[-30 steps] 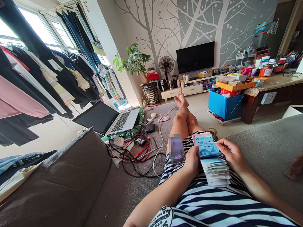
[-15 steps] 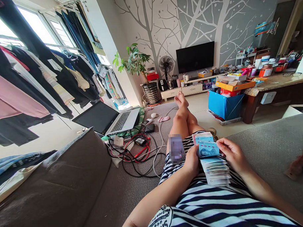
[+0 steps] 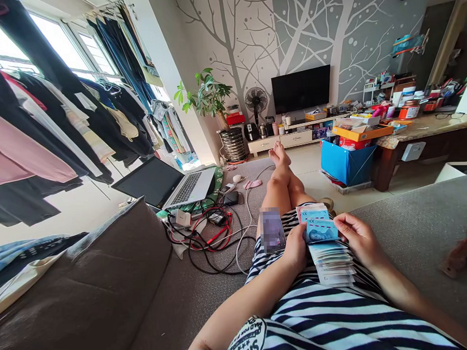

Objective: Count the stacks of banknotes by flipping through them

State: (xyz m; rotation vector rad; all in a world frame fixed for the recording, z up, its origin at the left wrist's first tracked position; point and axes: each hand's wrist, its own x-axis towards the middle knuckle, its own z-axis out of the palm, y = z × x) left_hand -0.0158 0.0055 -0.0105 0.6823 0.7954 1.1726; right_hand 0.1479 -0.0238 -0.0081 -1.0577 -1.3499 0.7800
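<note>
A blue banknote (image 3: 322, 231) marked 10 is stretched between my two hands above my lap. My left hand (image 3: 297, 246) grips its left end, the fingers partly hidden behind it. At the right end, my right hand (image 3: 356, 235) pinches the note's upper corner between thumb and finger. Below it, a fanned stack of banknotes (image 3: 333, 266) hangs down over the striped clothing (image 3: 322, 315). More notes (image 3: 312, 211), one blue and one pinkish, show just beyond the held one. Left of my left hand, a phone (image 3: 272, 231) with a blurred screen lies on my thigh.
An open laptop (image 3: 180, 187) stands on the sofa (image 3: 206, 283) to the left, with tangled cables (image 3: 216, 247) and chargers before it. To the right are a blue storage box (image 3: 347, 163) and a cluttered table (image 3: 427, 130). A television (image 3: 301, 89) is at the back.
Hardly anything differs. Both hands hold the blue banknote in the same place, and the view has shifted only very slightly.
</note>
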